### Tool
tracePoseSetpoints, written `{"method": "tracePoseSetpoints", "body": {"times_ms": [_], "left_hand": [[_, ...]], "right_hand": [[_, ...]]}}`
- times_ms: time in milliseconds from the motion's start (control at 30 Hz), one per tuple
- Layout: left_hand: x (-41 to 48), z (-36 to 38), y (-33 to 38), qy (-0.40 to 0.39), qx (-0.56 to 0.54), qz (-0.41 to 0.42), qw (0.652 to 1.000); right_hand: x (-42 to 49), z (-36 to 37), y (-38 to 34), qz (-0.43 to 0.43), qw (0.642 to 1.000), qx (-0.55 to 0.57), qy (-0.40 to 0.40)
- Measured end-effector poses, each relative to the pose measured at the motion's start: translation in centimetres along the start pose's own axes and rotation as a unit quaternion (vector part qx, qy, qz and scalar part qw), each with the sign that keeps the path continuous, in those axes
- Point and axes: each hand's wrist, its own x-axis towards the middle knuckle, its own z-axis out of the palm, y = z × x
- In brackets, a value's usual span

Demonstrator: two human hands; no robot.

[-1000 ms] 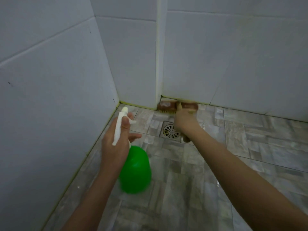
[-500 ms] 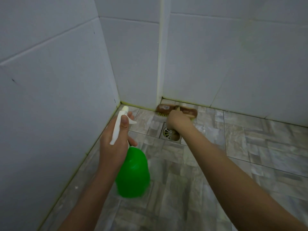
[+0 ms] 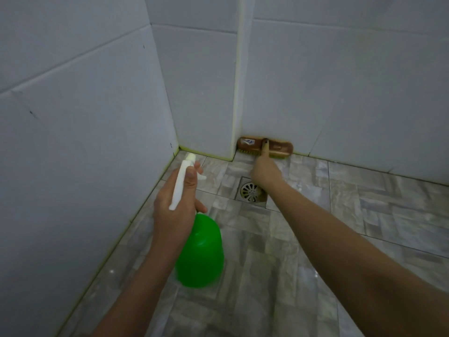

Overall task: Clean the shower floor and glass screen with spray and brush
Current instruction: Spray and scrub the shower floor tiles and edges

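Green spray bottle (image 3: 200, 251) left, brush (image 3: 264, 147) right.

Both forearms are bare to the frame edge, no sleeves, and the left hand (image 3: 177, 210) and right hand (image 3: 266, 172) wear nothing.

Nothing readable here tbh, just a small white sticker (image 3: 248, 141) on the brush (image 3: 279, 149) head, way too blurry.

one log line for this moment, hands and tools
left hand: holds green spray bottle | right hand: pushes brush at wall base | drain: uncovered
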Motion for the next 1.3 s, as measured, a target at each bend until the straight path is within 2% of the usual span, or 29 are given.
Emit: {"method": "tracePoseSetpoints", "body": {"times_ms": [100,233,300,400,433,533,633,700,867,967,1033,1133,1233,1300], "left_hand": [[-0.1,0.0,-0.2,-0.008,0.000,0.000,1.000],[0.0,0.0,-0.6,-0.006,0.005,-0.005,1.000],[-0.1,-0.2,-0.6,-0.010,0.004,-0.005,1.000],[0.0,-0.6,-0.6,-0.009,-0.005,-0.010,1.000],[0.1,-0.6,-0.6,-0.004,-0.010,-0.012,1.000],[0.3,-0.2,-0.6,0.004,-0.006,-0.012,1.000],[0.5,0.4,-0.8,0.004,0.003,-0.016,1.000],[0.5,0.6,-0.8,0.000,0.001,-0.018,1.000],[0.8,-0.2,0.1,-0.002,-0.012,-0.006,1.000],[0.7,-0.4,0.4,-0.004,-0.014,-0.001,1.000],[0.6,-0.4,0.2,-0.008,-0.009,0.000,1.000],[0.4,-0.5,-0.3,-0.007,0.002,-0.004,1.000],[0.3,-0.9,-0.3,-0.002,-0.001,-0.011,1.000],[0.5,-1.2,-0.2,0.001,0.006,-0.010,1.000]], "right_hand": [[-0.6,1.5,0.3,0.003,0.999,0.048,0.007],[-2.0,1.4,4.4,0.010,0.999,0.019,0.029],[-1.6,1.0,6.4,0.055,0.997,0.017,0.059],[-1.4,0.6,6.5,0.152,0.979,0.091,0.104],[-1.6,0.7,5.9,0.156,0.976,0.108,0.107],[-1.0,2.0,2.1,0.070,0.992,0.085,0.065],[0.4,1.7,-0.7,-0.011,0.999,-0.049,0.013],[0.8,-0.3,-0.4,-0.007,0.998,-0.057,-0.025],[1.3,-2.0,2.7,0.098,0.988,-0.115,-0.005],[1.4,-0.6,1.9,0.062,0.998,-0.010,0.016],[1.2,0.3,0.8,0.010,1.000,0.001,0.006],[0.3,-0.3,0.5,-0.024,0.995,-0.096,-0.028],[-2.1,-2.3,1.0,-0.018,0.974,-0.208,-0.093],[-4.0,-2.9,1.1,-0.039,0.961,-0.240,-0.135]]}}
